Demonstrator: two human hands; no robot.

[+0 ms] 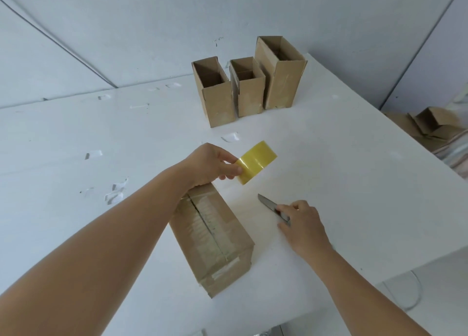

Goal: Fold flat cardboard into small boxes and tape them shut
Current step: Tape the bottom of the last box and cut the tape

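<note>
The left hand pinches a roll of yellow tape between thumb and fingers, holding it raised above the white counter near the middle of the view. The roll sits at the hand's 3 o'clock side, tilted, with its curved face toward the camera.

Just below that hand, toward 6 o'clock, a long cardboard box lies on its side on the counter. Its centre seam is covered by clear tape running along its length, and more tape crosses the near end. The left wrist hides the far end of the box.

At about 4 o'clock from the tape roll, the right hand rests low on the counter, its fingers curled round the handle of a utility knife. The grey blade end points toward 10 o'clock and lies on or just over the surface; which one cannot be told.

Toward 12 o'clock, well apart from the hands, three open boxes stand upright in a row, touching or nearly so, the right one tallest. Bits of clear tape scraps are stuck on the counter at 9 o'clock. At 3 o'clock, past the counter's edge, a pile of loose cardboard lies lower down.
</note>
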